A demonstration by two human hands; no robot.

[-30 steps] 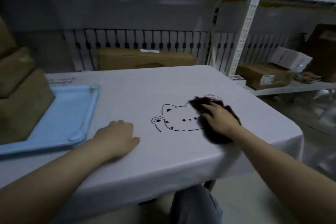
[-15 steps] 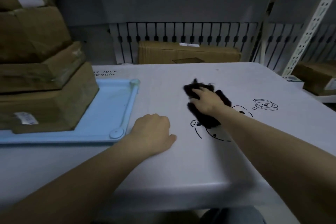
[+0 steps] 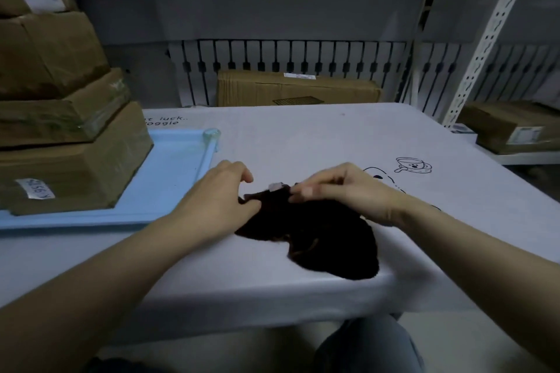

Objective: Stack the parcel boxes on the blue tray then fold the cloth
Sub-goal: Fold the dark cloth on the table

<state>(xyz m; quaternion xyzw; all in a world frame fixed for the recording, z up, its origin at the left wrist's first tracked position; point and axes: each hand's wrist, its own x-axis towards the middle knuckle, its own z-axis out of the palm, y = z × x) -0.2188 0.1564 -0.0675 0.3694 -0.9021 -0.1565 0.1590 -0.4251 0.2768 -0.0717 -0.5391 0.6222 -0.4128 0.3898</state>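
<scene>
Shelving [image 3: 485, 39] backs white tablecloth [image 3: 303, 136] bearing blue tray [image 3: 169, 166], dark cloth [image 3: 318, 233].

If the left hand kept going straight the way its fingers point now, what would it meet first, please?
Probably the right hand: the left hand points rightward along the far edge of the dark cloth, whose small label lies between them. Depth is uncertain.

Dim storeroom, metal shelving [image 3: 488, 39] behind
</scene>
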